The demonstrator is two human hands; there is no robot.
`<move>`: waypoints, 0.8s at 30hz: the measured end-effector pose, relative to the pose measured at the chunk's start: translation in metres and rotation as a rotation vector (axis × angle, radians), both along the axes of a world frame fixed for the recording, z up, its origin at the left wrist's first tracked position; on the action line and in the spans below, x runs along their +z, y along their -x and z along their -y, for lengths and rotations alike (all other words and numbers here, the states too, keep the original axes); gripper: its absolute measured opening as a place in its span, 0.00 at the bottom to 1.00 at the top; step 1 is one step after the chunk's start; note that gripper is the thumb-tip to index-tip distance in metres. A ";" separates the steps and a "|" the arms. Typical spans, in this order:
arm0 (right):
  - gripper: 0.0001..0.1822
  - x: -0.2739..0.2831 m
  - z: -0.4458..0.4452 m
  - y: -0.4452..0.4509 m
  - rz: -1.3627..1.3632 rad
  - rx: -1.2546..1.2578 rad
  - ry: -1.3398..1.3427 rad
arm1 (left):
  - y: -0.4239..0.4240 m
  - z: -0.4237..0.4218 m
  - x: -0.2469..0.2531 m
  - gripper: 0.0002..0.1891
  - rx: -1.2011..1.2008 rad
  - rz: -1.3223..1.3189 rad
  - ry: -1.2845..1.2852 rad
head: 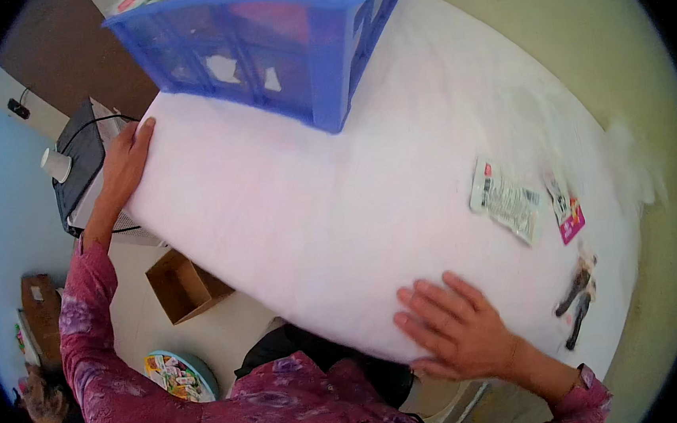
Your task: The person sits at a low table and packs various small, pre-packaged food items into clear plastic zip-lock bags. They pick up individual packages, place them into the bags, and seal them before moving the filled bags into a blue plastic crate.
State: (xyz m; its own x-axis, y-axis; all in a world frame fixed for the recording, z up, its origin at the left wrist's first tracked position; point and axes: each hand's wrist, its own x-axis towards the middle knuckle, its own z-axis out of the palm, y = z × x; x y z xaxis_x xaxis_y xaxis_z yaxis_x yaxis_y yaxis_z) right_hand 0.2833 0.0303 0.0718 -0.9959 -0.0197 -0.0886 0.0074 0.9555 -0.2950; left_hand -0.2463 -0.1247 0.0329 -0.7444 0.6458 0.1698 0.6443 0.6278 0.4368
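Note:
A white cloth-covered table [314, 201] spreads in front of me. At its left corner, my left hand [125, 165] grips the edge, thumb on the cloth and other fingers partly hidden down the side. My right hand [458, 330] lies palm down over the near edge, fingers spread, holding nothing. Beyond it are a pale printed sachet [506, 201] and a narrow packet with a magenta end [566, 211]. Closer to the right rim lies a small, blurred item with dark, leg-like parts [578, 297]; I cannot tell what it is.
A blue plastic crate [278, 55] filled with packets stands at the table's far side. Left of the table, a paper cup [56, 165] sits on a dark-topped box [79, 142]. Below are an open cardboard box [180, 283] and a blue tub [198, 365] of small packets.

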 end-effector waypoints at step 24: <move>0.33 0.000 -0.017 0.001 -0.060 0.046 0.221 | -0.028 -0.014 0.027 0.29 0.114 0.099 0.024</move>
State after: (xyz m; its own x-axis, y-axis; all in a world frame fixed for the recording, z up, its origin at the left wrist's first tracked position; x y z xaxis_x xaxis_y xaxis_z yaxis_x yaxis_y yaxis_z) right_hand 0.2827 0.0475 0.0722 -0.9968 -0.0776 -0.0176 -0.0587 0.8667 -0.4953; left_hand -0.2182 -0.1105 0.0598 -0.8255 0.5590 0.0775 0.5227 0.7056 0.4786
